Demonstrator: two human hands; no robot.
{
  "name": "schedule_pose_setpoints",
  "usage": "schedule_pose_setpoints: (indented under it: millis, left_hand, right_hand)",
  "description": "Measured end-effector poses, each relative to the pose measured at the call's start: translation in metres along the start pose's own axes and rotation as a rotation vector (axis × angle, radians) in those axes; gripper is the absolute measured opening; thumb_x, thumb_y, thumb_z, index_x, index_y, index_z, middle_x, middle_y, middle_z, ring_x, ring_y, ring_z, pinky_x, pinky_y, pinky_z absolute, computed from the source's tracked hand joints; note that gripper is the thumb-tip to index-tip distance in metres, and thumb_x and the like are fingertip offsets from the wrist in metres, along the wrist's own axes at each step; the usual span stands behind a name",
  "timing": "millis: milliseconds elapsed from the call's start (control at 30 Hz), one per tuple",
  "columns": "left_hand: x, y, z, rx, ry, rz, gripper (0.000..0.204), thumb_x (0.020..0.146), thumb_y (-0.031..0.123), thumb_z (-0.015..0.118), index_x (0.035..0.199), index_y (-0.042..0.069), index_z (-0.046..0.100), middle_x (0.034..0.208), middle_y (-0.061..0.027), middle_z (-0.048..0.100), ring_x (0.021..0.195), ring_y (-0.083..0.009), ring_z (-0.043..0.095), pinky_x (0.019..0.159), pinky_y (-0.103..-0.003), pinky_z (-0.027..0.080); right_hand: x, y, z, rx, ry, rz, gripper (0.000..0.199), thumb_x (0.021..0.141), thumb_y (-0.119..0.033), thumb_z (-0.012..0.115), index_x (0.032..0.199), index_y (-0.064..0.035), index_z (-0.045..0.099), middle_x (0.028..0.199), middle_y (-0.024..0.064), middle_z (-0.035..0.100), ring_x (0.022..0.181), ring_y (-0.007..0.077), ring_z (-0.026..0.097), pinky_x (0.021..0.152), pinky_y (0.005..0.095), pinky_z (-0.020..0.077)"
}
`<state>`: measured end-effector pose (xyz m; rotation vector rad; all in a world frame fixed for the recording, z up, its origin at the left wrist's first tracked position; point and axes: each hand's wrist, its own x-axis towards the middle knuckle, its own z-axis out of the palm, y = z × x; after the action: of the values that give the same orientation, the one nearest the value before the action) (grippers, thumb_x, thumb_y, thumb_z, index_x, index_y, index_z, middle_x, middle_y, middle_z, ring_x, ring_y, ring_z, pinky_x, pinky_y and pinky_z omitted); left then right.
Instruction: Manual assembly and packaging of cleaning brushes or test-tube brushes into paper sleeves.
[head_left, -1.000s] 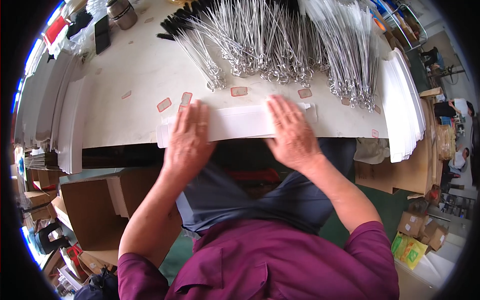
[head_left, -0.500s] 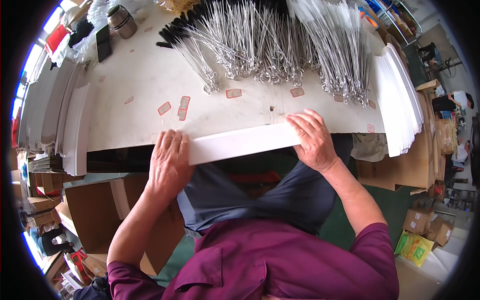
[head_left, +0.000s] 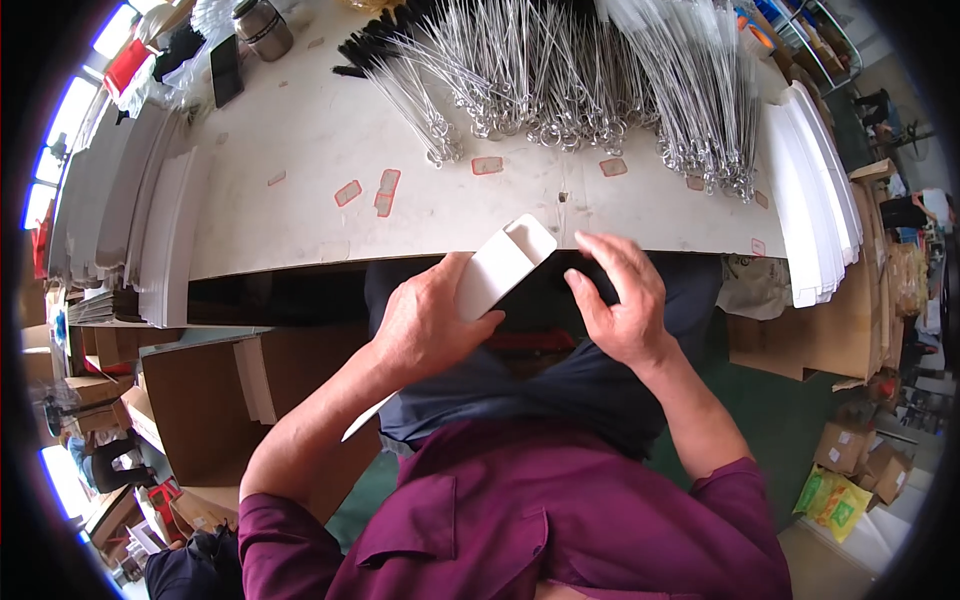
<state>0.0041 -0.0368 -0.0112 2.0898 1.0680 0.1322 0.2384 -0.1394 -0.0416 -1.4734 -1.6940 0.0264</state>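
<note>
My left hand [head_left: 420, 315] is wrapped round a long, narrow white carton [head_left: 494, 278] over my lap, at the table's front edge. The carton tilts up to the right, and its end there gapes with a small flap standing out. Its other end pokes out beneath my left forearm. Just right of the gaping end is my right hand [head_left: 625, 300], thumb and fingers apart, holding nothing. Beyond both hands, a big heap of wire-handled brushes [head_left: 560, 95] with looped ends and black bristles lies on the table [head_left: 320, 235]; those at the right have clear sleeves.
Flat white cartons are stacked at the table's left [head_left: 172, 235] and right [head_left: 815, 200] sides. A steel flask [head_left: 263, 30] and a dark phone [head_left: 226, 72] are at the far left. Below left is an open cardboard box [head_left: 200, 410]. Other people are in the background.
The carton was flat and level between both hands; now it is opened out into a tube and tilted in my left hand. My right hand has let go of it.
</note>
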Motion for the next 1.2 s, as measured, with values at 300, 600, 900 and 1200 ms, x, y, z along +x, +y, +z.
schedule_pose_setpoints:
  millis: [300, 600, 900, 1200]
  left_hand:
    - [-0.01, -0.005, 0.027, -0.088, 0.087, -0.005, 0.063, 0.077, 0.022, 0.085, 0.127, -0.002, 0.055, 0.103, -0.0238, 0.071, 0.097, -0.0388, 0.072, 0.083, -0.044, 0.058]
    - [-0.012, -0.01, 0.044, -0.039, 0.122, 0.063, 0.068, 0.078, 0.023, 0.084, 0.133, 0.002, 0.051, 0.111, -0.0228, 0.07, 0.099, -0.0402, 0.072, 0.084, -0.047, 0.059]
    - [-0.007, -0.009, 0.06, -0.202, 0.188, 0.077, 0.076, 0.077, 0.02, 0.086, 0.142, 0.011, 0.047, 0.113, -0.022, 0.07, 0.099, -0.0387, 0.073, 0.082, -0.044, 0.06]
    - [-0.011, -0.011, 0.066, -0.13, 0.206, 0.116, 0.069, 0.077, 0.018, 0.085, 0.137, 0.012, 0.051, 0.12, -0.019, 0.068, 0.1, -0.0365, 0.072, 0.081, -0.042, 0.061]
  right_hand:
    - [-0.019, -0.019, 0.031, 0.12, 0.04, -0.046, 0.029, 0.088, -0.004, 0.076, 0.114, 0.006, 0.069, 0.097, 0.0166, 0.074, 0.079, 0.0276, 0.074, 0.067, 0.0336, 0.0607]
    - [-0.019, -0.018, 0.038, 0.228, -0.036, 0.115, 0.025, 0.093, -0.007, 0.073, 0.113, 0.0071, 0.069, 0.087, 0.0169, 0.074, 0.075, 0.0295, 0.074, 0.063, 0.0348, 0.0582]
    - [-0.02, -0.022, 0.037, 0.54, -0.278, 0.42, 0.011, 0.097, -0.007, 0.069, 0.098, 0.0044, 0.071, 0.083, 0.0169, 0.07, 0.068, 0.0257, 0.068, 0.062, 0.0341, 0.0521]
    - [-0.029, -0.029, 0.043, 0.421, -0.166, 0.282, 0.018, 0.095, -0.004, 0.07, 0.112, 0.0024, 0.068, 0.091, 0.0173, 0.074, 0.078, 0.0284, 0.074, 0.067, 0.0343, 0.0562]
